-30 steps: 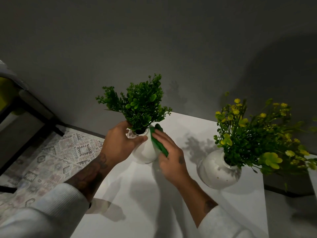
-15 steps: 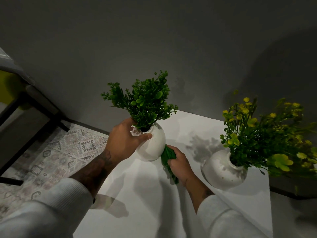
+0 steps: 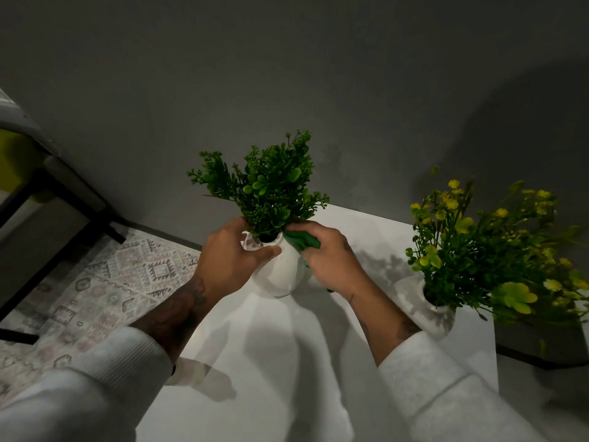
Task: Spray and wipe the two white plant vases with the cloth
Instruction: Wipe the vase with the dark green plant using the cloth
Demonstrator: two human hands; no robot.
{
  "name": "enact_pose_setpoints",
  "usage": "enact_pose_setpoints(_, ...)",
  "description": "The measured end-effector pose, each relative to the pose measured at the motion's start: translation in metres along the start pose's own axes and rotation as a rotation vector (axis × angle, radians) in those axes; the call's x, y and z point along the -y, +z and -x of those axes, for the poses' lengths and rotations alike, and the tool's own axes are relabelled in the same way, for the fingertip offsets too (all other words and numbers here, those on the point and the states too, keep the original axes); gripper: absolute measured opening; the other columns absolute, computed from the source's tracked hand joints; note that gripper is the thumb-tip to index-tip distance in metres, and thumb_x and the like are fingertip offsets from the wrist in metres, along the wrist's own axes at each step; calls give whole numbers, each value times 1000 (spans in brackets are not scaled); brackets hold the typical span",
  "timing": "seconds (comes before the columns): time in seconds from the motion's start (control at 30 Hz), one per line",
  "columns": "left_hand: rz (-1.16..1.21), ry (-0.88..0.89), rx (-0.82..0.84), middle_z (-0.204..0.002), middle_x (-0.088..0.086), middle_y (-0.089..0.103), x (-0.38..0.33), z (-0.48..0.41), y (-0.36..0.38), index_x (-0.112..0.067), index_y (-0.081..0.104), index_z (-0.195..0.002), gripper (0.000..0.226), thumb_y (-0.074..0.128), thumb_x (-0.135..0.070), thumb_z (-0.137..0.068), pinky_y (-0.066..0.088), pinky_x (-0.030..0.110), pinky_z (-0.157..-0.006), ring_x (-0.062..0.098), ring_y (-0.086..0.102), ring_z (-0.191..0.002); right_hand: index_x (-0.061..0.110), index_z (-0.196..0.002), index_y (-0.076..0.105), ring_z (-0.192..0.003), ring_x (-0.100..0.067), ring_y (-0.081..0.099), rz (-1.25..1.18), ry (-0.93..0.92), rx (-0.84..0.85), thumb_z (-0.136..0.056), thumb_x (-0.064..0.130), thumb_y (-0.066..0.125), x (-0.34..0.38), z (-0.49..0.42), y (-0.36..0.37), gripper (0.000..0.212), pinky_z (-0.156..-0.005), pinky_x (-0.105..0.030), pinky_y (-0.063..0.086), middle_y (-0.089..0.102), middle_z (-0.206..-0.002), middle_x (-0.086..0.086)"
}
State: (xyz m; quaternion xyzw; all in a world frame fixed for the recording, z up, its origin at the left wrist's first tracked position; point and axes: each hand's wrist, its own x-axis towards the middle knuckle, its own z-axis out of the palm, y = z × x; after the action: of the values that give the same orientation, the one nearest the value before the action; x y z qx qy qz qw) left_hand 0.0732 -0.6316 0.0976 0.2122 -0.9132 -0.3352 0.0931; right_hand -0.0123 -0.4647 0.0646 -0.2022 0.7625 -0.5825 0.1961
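Two white vases, one cloth and two hands are showing over the white table (image 3: 255, 346) against the grey wall (image 3: 318, 74). At far left a patterned rug (image 3: 105, 282) is lying on the floor beside the table's edge. Next, the left hand (image 3: 229, 256) is gripping the left vase (image 3: 280, 272) at its neck, fingers curling round the back and thumb lying across the front just under the mouth. This vase is sitting near the table's back left corner with its long axis roughly upright, mouth facing up, and one dark green plant (image 3: 267, 189) is rising out of it toward the wall; whether its base is touching the tabletop cannot be told. The green cloth (image 3: 301, 240) is bunching against the vase's upper right shoulder, and the right hand (image 3: 331, 260) is holding it there, fingers curled over the fabric and pressing it to the white surface. Farther right and well apart, the right vase (image 3: 427, 311) is standing untouched near the table's right edge — upright, mouth up — carrying one bushy plant with yellow flowers (image 3: 484, 250) that is spreading out to the right.
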Motion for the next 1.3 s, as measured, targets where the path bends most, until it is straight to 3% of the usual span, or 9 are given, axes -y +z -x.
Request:
enact_pose_setpoints(0.37,-27,30,-18,-107,-12,66,0,1,0,-33,61,-104,46,78,-55,-67,41,24,-72,10,59,-91,7,-123,65,-129,0,48,-169,-160,-146,-72,-20,41,-33,44,20,63,-108,-16,35,57,-136,0)
enact_pose_setpoints(0.53,-40,38,-9,-109,-10,66,0,-1,-1,-33,61,-105,47,77,-56,-67,41,24,-72,10,58,-91,15,-128,63,-122,4,49,-150,-37,-86,-72,-24,37,-22,16,11,73,-102,-7,36,57,-134,7)
enact_pose_setpoints(0.63,-29,29,-14,-108,-11,65,1,0,0,-34,61,-107,49,77,-57,-67,42,25,-73,9,56,-90,36,-124,64,-109,-5,59,-59,103,-62,-74,-12,40,-25,-5,2,74,-80,-7,48,64,-122,16)
enact_pose_setpoints(0.8,-21,7,-14,-99,-17,58,1,1,0,-33,60,-107,50,77,-58,-66,42,26,-74,9,55,-90,33,-126,62,-113,-18,59,-70,276,-39,-79,-5,46,-46,-3,5,62,-98,-39,51,65,-125,4)
enact_pose_setpoints(0.97,-4,12,-12,-98,-18,57,-1,1,0,-38,56,-101,45,77,-57,-67,40,25,-74,10,56,-91,37,-122,60,-65,-16,65,-132,516,-39,-77,-7,40,-68,22,24,66,-58,-33,56,71,-84,-1)
enact_pose_setpoints(1.07,7,21,-17,-97,-18,58,-1,1,0,-40,54,-99,44,77,-57,-67,40,25,-73,9,55,-90,36,-124,59,-59,-16,61,-194,551,-63,-77,-9,38,-69,29,28,68,-51,-30,53,69,-78,-1)
enact_pose_setpoints(1.13,5,23,-17,-103,-15,61,0,1,0,-37,57,-104,47,77,-57,-67,41,25,-74,10,56,-92,35,-125,61,-70,-14,64,-196,493,-94,-77,-10,38,-63,29,26,70,-54,-27,54,71,-94,-2)
enact_pose_setpoints(1.23,6,22,-24,-110,-12,64,1,0,1,-33,60,-108,51,77,-57,-67,44,26,-75,12,58,-95,32,-130,59,-108,-19,61,-177,365,-153,-78,-12,41,-51,29,21,71,-85,-31,56,63,-126,3)
enact_pose_setpoints(1.3,1,20,-33,-112,-10,65,2,0,3,-32,60,-108,51,76,-57,-67,46,28,-77,14,60,-97,31,-131,59,-116,-20,58,-174,291,-169,-79,-12,41,-41,28,17,70,-99,-36,50,61,-130,5)
